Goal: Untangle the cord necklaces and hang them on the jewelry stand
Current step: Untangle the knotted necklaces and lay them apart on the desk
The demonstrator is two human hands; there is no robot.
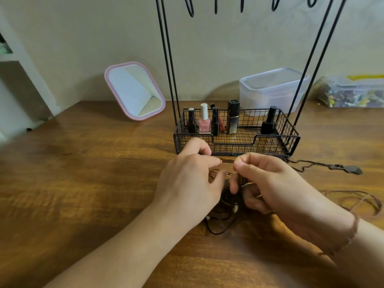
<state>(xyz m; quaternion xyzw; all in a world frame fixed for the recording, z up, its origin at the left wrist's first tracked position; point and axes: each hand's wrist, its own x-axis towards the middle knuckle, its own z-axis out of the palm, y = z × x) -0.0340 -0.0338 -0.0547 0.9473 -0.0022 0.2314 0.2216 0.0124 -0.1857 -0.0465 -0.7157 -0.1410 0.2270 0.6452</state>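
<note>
A tangle of dark and brown cord necklaces (pixel 223 213) lies on the wooden table (pixel 83 183) between my hands. My left hand (pixel 193 177) hovers over its left side, fingers curled, thumb and forefinger pinching a thin cord. My right hand (pixel 268 183) pinches cords at the top of the tangle. The black wire jewelry stand (pixel 236 140) rises just behind, with several cord loops (pixel 191 9) hanging from its top. A brown cord necklace (pixel 357 202) lies loose at the right. A black necklace with a dark pendant (pixel 351 169) lies right of the stand.
The stand's basket holds nail polish bottles (pixel 204 121) and a lipstick tube (pixel 232 116). A pink-framed mirror (pixel 135 91) leans on the wall at the left. A clear lidded box (pixel 272 90) and another box of small items (pixel 351 92) stand behind at the right.
</note>
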